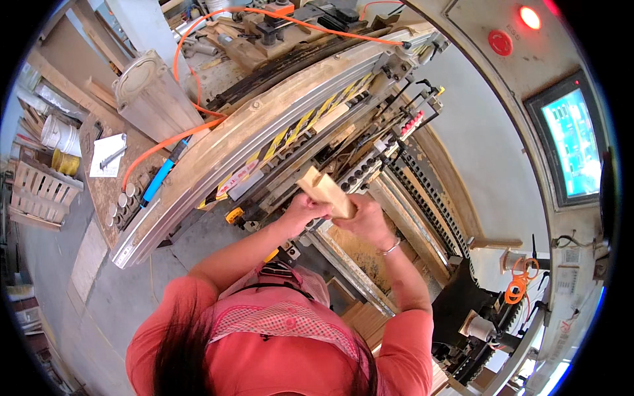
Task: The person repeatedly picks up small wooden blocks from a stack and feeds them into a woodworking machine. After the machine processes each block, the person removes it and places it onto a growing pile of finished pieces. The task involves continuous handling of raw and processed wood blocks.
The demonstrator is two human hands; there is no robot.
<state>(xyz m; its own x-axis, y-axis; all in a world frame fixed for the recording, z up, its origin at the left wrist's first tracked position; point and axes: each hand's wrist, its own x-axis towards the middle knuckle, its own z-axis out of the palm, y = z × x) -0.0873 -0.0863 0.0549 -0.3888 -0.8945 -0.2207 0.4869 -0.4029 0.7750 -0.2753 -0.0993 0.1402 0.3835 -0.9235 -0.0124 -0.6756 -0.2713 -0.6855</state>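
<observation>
A short pale wooden block (326,191) with a notched step at its far end is held up in front of me, tilted to the left. My right hand (367,222) is closed around its near right end, and a bracelet circles that wrist. The fingers of my left hand (307,214) are curled against the block's left side, partly hidden. Beyond and below both hands lies a long woodworking machine (343,178) with a row of dark round fittings and black toothed tracks.
A dusty machine beam (218,142) with yellow-black striping arches across the far side. An orange hose (152,153) and blue air gun (162,175) lie by it. At right stands a control panel with a lit screen (571,142) and red stop button (500,42). Orange-handled scissors (518,284) hang below.
</observation>
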